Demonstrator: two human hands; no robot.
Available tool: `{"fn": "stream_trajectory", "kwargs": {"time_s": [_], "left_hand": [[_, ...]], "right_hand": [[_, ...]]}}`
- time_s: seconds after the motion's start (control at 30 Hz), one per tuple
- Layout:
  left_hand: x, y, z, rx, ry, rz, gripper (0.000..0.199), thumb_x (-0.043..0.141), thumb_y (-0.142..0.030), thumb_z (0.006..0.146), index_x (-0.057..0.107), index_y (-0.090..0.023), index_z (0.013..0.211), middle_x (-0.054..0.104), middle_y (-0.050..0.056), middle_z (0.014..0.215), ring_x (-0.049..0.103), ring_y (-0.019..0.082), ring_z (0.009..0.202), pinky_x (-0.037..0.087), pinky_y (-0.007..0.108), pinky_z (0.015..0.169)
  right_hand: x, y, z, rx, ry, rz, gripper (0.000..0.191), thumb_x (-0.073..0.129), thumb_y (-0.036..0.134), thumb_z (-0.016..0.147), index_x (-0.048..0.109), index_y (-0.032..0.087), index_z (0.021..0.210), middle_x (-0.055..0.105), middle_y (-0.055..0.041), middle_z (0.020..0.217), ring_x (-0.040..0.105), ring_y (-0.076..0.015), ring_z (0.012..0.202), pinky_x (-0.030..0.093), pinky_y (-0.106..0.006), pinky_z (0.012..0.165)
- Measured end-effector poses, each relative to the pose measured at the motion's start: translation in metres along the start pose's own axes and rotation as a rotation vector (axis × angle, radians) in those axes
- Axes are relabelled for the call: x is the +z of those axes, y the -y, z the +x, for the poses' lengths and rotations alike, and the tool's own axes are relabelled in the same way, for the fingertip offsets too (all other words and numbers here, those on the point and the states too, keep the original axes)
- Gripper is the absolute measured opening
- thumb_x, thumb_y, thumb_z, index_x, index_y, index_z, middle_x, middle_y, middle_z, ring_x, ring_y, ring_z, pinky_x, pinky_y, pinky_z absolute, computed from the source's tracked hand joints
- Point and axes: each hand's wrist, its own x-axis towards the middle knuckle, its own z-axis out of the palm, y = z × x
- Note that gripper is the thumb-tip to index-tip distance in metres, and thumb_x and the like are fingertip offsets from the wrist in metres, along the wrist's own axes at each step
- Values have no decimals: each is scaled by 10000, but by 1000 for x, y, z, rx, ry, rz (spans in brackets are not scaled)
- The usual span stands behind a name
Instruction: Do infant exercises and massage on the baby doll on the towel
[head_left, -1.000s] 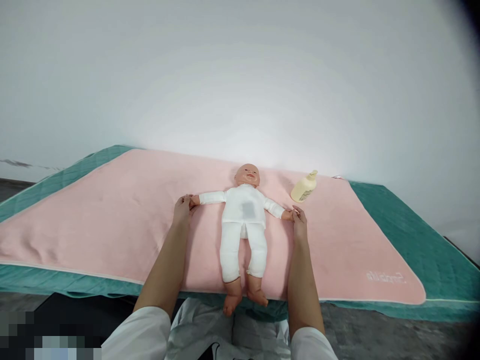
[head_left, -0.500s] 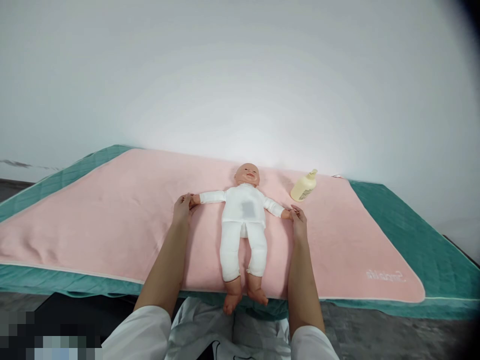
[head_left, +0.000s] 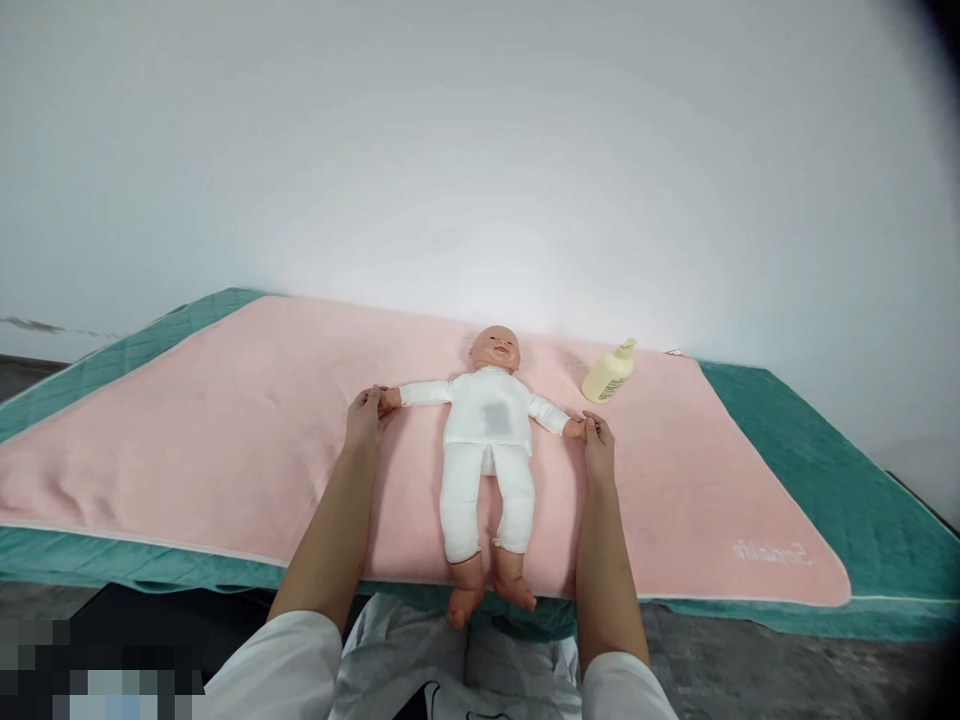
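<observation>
Baby doll (head_left: 486, 408): lying face-up around the middle of the pink blanket (head_left: 210, 430), bald head close to the wall (head_left: 480, 150), arms stretched way out, legs slightly apart.
Outfit: white long-sleeved top (head_left: 469, 420) plus matching white trousers (head_left: 459, 510), kinda puffy, ending above the ankles.
Grey patch (head_left: 496, 418): squarish, smack on the front of the top.
Bare feet (head_left: 466, 592): poking out past the blanket's near edge.
Left hand (head_left: 365, 412): thumb and fingers pinched onto the doll's small hand on that side.
Right hand (head_left: 598, 440): same deal opposite, fingertips closed on the other small hand.
Pump bottle (head_left: 606, 378): pale yellow, dark print, sitting just beyond the right hand.
Elbow room: mostly sideways tbh, with a big stretch of pink off to the left, a shorter one to the right, only a slim strip behind the head.
Edges: pale trim all along the near side, white lettering (head_left: 772, 552) by the rounded near-right corner, green cover (head_left: 810, 440) showing at both ends and below the front.
</observation>
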Motion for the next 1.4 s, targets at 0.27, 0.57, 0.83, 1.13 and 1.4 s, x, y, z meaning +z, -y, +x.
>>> {"fn": "stream_trajectory", "kwargs": {"time_s": [0.27,0.57,0.83,1.13,1.4], "left_hand": [[0,-2,-2,-6,-9,10,231,482,-215,955,623,-146,785,650,80,843,645,155,778,563,335,807],[-1,0,1,-15,-25,-3,233,476,-223,960,627,-150,799,644,85,838,638,157,768,568,351,824],[-1,2,3,-6,-32,-9,130,576,-238,918,624,-150,836,642,67,856,646,150,777,563,354,838],[-3,6,7,11,-18,-2,99,609,-228,894,591,-145,843,614,55,839,633,127,761,561,347,838],[-5,10,9,69,4,-3,324,765,-131,732,562,-163,984,578,54,1001,632,124,848,544,386,926]], "right_hand": [[0,1,0,-3,-14,-22,403,606,509,778,652,188,1018,721,-96,1025,647,-245,1012,486,-407,927],[1,2,-1,25,-28,-42,393,599,491,780,641,205,1047,693,-93,1101,631,-249,1043,485,-396,926],[3,1,-1,63,-115,-59,549,677,500,727,546,204,1171,626,-84,1147,606,-231,1061,485,-379,941],[3,2,-1,48,-128,-70,582,686,501,716,510,200,1181,591,-86,1137,593,-221,1057,495,-390,936],[3,6,-5,86,-104,-110,650,687,541,733,478,206,1249,572,-102,1218,592,-226,1106,488,-408,978]]}}
